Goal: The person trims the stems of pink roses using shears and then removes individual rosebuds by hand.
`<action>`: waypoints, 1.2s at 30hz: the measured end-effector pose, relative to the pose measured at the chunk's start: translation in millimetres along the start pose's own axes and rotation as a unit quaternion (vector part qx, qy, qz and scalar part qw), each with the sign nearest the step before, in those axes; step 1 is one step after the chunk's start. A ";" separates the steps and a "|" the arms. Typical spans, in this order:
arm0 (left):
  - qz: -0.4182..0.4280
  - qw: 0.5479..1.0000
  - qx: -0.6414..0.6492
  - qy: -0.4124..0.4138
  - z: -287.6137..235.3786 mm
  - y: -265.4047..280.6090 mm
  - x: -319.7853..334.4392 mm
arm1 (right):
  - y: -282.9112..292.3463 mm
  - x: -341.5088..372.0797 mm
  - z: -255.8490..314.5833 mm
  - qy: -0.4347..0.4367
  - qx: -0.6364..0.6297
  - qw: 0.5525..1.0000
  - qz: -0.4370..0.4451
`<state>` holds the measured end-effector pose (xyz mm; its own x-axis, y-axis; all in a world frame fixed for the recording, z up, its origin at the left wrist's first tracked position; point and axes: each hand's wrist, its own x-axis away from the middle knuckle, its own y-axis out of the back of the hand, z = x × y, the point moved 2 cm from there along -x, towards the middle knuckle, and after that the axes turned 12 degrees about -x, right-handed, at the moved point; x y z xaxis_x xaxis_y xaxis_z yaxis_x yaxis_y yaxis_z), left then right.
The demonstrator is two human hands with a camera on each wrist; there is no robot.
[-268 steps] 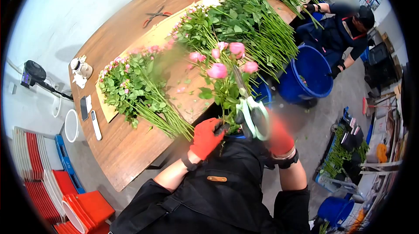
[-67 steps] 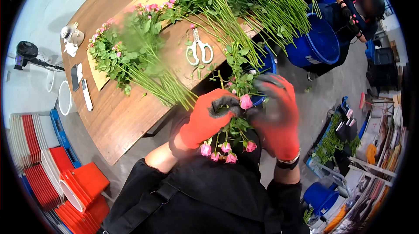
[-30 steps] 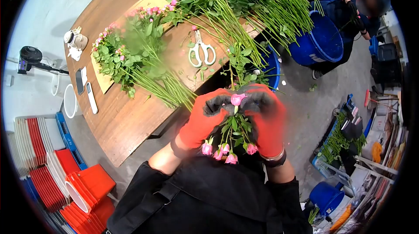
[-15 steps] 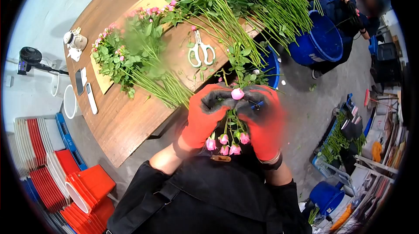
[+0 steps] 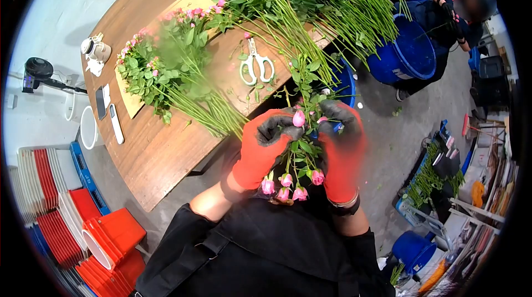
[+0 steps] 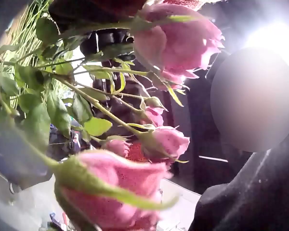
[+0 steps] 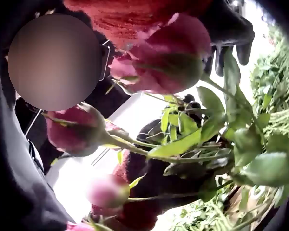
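Pinching pink rose spray (image 5: 303, 148) w/ L hand (image 5: 259, 143), blooms (image 5: 286, 179) down. Holding R hand (image 5: 343, 150) just beside, fingers apart. Got scissors (image 5: 253, 60) on surface (image 5: 160, 150), btwn stem bundles (image 5: 208, 104).

The left grip (image 5: 265, 148), fingers curled, sat at nine o'clock from the looser right grip (image 5: 342, 153); left forearm (image 5: 215, 199) angled toward one o'clock, right forearm (image 5: 352, 223) nearly toward twelve.

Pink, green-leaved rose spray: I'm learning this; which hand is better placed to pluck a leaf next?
Probably the red-gloved right hand: it looks open beside the spray, which the red-gloved left hand seems to grip.
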<state>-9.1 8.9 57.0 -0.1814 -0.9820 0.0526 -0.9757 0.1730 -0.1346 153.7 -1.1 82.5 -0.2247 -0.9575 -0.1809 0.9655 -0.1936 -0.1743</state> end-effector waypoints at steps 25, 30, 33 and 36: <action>0.007 0.997 0.074 0.021 4.2 -3.8 -4.9 | -4.3 -0.2 -4.9 -0.032 -0.087 0.992 -0.087; -0.021 0.999 -0.021 -0.025 0.0 -3.6 -4.8 | -11.9 2.0 14.2 0.089 0.159 0.983 0.028; -0.057 0.992 -0.099 -0.059 0.3 -4.7 -3.4 | -16.7 3.1 11.3 0.118 0.192 0.974 0.021; -0.082 0.978 -0.171 -0.089 7.0 -3.5 -1.7 | -17.1 4.9 6.0 0.110 0.164 0.980 0.010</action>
<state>-4.5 9.5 50.5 -0.0241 -0.9911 -0.1306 -0.9795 -0.0027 0.2015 136.8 -3.8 90.5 -0.1935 -0.8991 -0.3926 0.9521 -0.2686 0.1459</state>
